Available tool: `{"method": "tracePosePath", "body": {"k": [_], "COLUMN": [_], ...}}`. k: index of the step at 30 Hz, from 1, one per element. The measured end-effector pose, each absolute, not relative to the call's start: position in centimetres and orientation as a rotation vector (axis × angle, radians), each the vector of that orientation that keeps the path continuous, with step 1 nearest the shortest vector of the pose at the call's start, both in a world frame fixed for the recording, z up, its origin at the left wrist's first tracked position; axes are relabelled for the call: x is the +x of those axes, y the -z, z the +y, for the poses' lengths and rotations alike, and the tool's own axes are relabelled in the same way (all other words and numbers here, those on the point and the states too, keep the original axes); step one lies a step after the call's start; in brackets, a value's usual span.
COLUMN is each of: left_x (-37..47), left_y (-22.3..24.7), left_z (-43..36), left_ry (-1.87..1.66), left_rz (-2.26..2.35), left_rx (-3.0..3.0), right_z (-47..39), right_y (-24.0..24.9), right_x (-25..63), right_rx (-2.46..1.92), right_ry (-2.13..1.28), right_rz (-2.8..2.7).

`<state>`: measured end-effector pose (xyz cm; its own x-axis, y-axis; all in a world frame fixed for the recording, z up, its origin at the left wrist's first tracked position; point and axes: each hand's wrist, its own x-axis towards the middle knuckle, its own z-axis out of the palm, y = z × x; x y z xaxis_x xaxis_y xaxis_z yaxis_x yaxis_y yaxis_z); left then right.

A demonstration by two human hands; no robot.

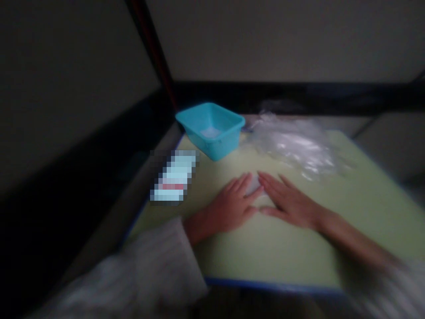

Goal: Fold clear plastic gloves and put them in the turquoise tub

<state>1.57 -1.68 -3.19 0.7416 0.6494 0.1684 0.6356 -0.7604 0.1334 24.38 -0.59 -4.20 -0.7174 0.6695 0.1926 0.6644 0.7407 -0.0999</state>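
Note:
My left hand (234,201) lies flat on the table with its fingers stretched out, touching a small whitish flat piece (253,186). From the other side my right hand (290,199) rests on the same piece, fingers extended and thumb pointing left. Most of the piece is hidden under the fingers, and blur keeps me from telling whether it is paper or plastic. Both thumbs nearly meet just in front of it.
Behind the hands, a turquoise plastic basin (224,144) holds something whitish. A heap of clear plastic bags (295,144) lies to its right. On the left is a pixelated phone-like object (175,175). The yellow-green table (265,252) has a blue edge.

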Motion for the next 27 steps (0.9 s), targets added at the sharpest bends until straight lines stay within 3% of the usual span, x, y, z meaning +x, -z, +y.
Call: {"method": "tracePosePath", "body": {"k": [15,27], "left_x": [0.1,0.5], "left_y": [3.3,3.7], "left_z": [-0.5,0.0], "left_ry": [-0.406,-0.508], "left_rz": [1.022,1.130], "left_rx": [2.630,2.553], "right_z": [-0.1,1.0], "right_y": [3.2,2.6], "right_x": [24.2,24.1], "right_rx": [-1.043,-0.656], "right_ry": [-0.165,0.155], "right_rz": [-2.704,-2.656]}}
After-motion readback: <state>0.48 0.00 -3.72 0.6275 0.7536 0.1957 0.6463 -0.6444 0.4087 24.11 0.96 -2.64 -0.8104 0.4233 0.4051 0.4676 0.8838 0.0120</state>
